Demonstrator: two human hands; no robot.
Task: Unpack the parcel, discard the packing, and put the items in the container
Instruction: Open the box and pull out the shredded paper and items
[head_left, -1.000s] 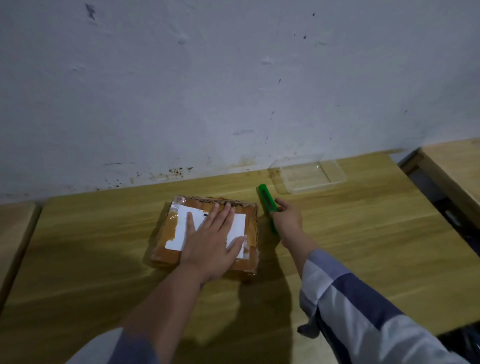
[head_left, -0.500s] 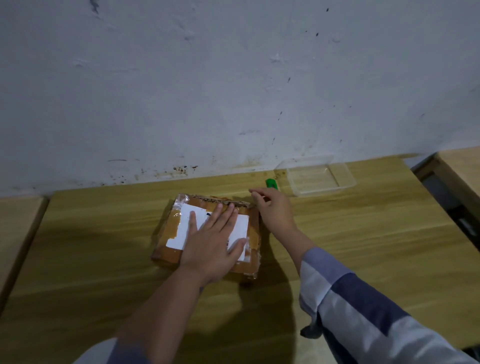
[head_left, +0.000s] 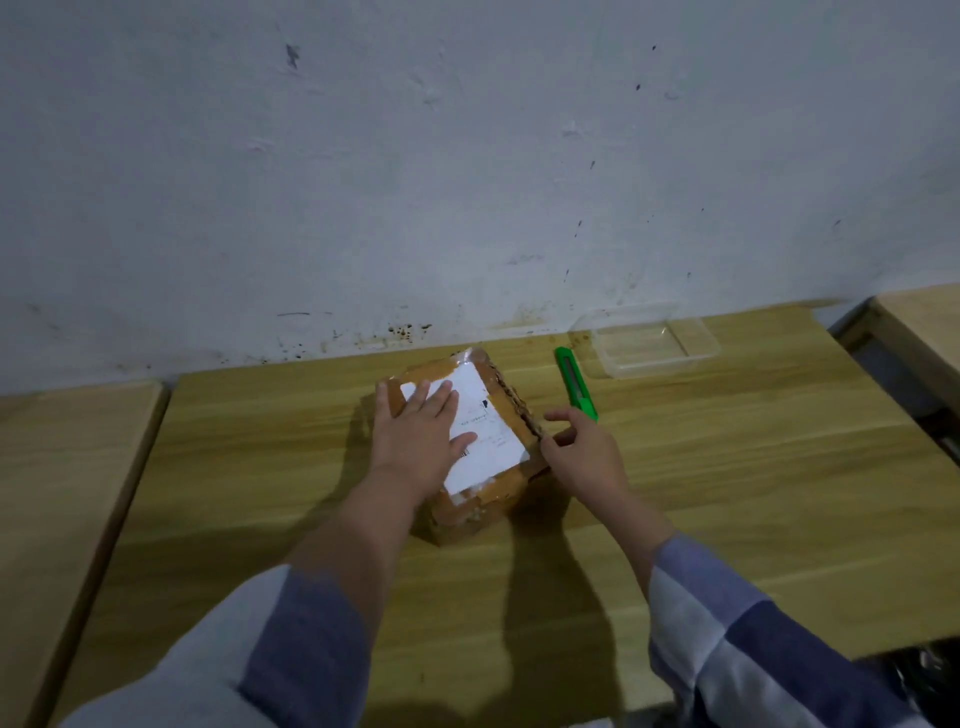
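- Left hand (head_left: 422, 432) lies flat on the parcel (head_left: 470, 447), fingers spread.
- Right hand (head_left: 582, 451) touches the parcel's right edge, fingers loosely curled, holding nothing.
- Parcel sits mid-table.
- Knife (head_left: 575, 383) lies just right of the parcel.
- Clear container (head_left: 647, 340), beyond the knife, holds nothing.

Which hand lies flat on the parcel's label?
The left hand, fingers spread flat on the white label. The right hand sits at the parcel's right edge instead, beside the green knife.

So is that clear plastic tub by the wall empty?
Empty: the tub has no lid, and only the wooden table shows through it.
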